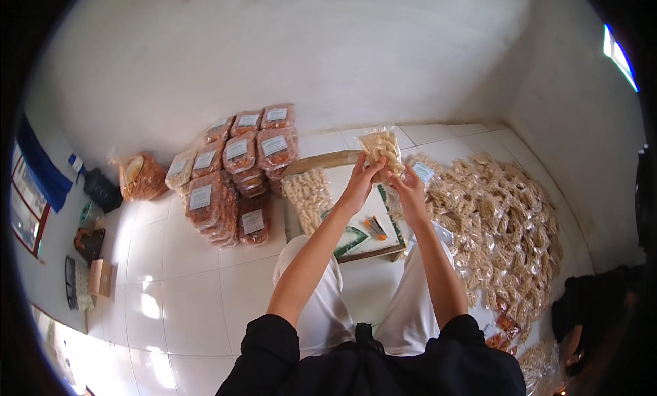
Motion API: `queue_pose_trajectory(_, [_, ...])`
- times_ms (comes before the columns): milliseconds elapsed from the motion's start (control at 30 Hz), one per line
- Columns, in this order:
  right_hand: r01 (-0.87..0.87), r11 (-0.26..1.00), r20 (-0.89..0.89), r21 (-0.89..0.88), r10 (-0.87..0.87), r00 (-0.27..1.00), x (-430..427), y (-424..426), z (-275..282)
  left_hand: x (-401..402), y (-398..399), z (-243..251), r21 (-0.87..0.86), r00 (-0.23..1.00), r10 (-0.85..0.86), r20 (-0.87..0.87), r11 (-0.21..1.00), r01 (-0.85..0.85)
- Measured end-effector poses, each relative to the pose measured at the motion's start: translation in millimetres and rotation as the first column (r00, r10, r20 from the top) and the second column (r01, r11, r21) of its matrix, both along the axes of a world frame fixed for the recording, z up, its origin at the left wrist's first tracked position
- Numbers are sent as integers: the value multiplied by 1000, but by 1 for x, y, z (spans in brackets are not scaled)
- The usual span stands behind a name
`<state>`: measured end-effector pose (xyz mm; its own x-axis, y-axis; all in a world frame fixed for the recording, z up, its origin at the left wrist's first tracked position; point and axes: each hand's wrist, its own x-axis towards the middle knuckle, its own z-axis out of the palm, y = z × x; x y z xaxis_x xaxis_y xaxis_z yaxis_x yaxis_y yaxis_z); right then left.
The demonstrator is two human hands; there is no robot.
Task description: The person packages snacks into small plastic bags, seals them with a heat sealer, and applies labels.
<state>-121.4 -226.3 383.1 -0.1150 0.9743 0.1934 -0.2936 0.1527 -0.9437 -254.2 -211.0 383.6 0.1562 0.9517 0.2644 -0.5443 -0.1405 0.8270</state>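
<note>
Above the far side of a low white table (359, 237), I hold up a clear plastic packet of pale, finger-shaped snack pieces (384, 145). My left hand (362, 176) grips its lower left side, and my right hand (408, 187) grips its lower right corner. A large clear pack filled with similar pale pieces (308, 198) lies on the table's left part. Nearer me on the tabletop rests an orange and black cutter-like tool (377, 227); its exact kind is hard to tell.
Labelled packs of reddish-brown food (205, 201) are stacked left of the table. A large heap of small pale packets (493, 231) covers the floor at right, with a labelled pack (424, 171) beside it. Another person (590, 308) is at lower right. A filled bag (143, 178) stands by the wall.
</note>
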Motion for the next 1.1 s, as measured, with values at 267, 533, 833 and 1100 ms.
queue_pose_trajectory(267, [83,818,542,569,-449,710,-80,7,-56,-56,-7,-26,-156,919,393,36,910,-383])
queue_pose_trajectory(533, [-353,905,211,237,307,928,-108,12,-91,-112,-13,-46,-290,955,292,52,919,-265])
queue_pose_trajectory(833, [-272,889,338,369,144,930,-106,11,-89,-111,-2,-61,-289,960,277,-35,917,-275])
queue_pose_trajectory(1100, [-144,950,476,275,-5,879,-102,10,-111,-102,-8,-73,-505,992,112,65,860,-65])
